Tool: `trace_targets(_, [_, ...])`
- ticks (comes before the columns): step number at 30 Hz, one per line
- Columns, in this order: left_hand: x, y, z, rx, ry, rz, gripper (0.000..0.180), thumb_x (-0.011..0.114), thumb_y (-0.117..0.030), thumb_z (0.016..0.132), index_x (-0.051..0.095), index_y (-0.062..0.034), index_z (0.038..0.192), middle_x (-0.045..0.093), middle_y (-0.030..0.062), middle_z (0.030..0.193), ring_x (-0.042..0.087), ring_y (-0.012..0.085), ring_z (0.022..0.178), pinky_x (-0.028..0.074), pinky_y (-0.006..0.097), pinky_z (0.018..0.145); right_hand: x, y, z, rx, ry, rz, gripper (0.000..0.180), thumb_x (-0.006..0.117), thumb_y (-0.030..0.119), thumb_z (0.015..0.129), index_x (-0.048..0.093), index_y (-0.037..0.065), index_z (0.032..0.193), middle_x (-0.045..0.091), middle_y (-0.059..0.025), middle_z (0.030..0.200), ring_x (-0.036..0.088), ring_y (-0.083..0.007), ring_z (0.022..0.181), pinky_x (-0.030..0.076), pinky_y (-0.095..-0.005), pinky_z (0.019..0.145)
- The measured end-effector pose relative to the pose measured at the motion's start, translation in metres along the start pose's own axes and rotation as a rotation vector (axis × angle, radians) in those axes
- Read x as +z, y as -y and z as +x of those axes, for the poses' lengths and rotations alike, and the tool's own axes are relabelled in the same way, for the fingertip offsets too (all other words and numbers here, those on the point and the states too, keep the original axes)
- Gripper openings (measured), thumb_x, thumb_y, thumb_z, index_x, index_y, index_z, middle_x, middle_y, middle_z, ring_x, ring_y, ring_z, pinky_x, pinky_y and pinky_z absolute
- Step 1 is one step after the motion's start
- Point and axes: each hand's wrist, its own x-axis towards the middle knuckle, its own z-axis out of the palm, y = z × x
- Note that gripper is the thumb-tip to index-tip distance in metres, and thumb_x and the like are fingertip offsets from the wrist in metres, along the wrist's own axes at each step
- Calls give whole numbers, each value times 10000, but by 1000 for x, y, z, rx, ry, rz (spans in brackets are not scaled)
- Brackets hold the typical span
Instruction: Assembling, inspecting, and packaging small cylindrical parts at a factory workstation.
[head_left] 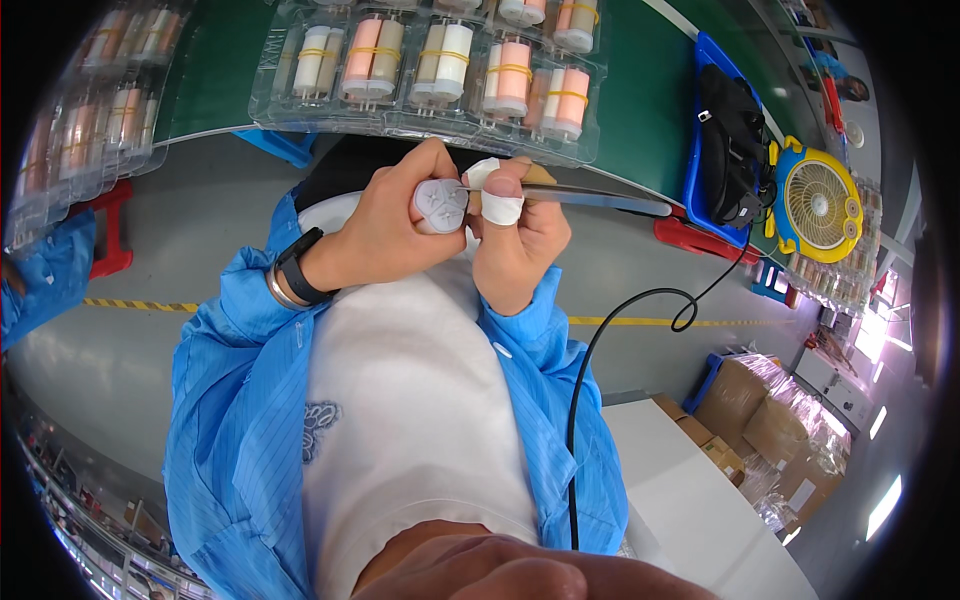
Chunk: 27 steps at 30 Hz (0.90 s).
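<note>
My left hand [385, 220] is closed around a small pale grey part [440, 206]. Its rounded end, with three lobes and small raised marks, faces up. Between the fingers of my right hand [520, 230] is a long slim metal tool [610, 199], perhaps tweezers. Its thin tip reaches the edge of the grey part, and its wider end points out to the right. White tape wraps the thumb and a finger of my right hand. Both hands meet in front of my chest, near the table's edge. My fingers hide the lower part of the grey piece.
Clear plastic trays [350, 120] on the green table [640, 130] hold several pink, white and beige cylinder bundles with yellow bands. At right are a blue bin [700, 180] with a black bag [730, 130] and a yellow-blue fan [820, 205]. A black cable [590, 370] hangs beside my right arm.
</note>
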Motion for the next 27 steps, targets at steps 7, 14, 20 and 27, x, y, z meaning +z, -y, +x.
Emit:
trace_targets(7, [1,2,0,-17,10,5,351,713,-12,624,449,-43,853,446,29,772,433,98,718,373,236,631,-1,-3,-1,-4,6,10,220,570,229,942,593,14,903,552,7,703,429,-44,562,314,-202,476])
trace_targets(14, [1,1,0,-8,9,1,350,705,-8,616,448,-43,850,436,28,762,429,98,709,371,236,627,0,-1,-1,7,-6,3,226,577,236,937,597,14,900,559,2,706,445,-44,570,322,-196,479])
trace_targets(20, [1,1,1,-2,14,2,349,707,-9,619,448,-41,850,434,29,763,433,99,709,370,237,625,-1,-2,-2,9,-3,4,229,577,236,938,598,11,900,565,-2,713,452,-46,578,327,-196,487])
trace_targets(27, [0,1,1,-13,22,0,345,712,-13,626,456,-46,856,436,33,766,439,107,705,372,241,627,0,-2,-1,-3,6,6,213,579,223,939,597,11,916,565,-1,736,455,-52,600,341,-199,500])
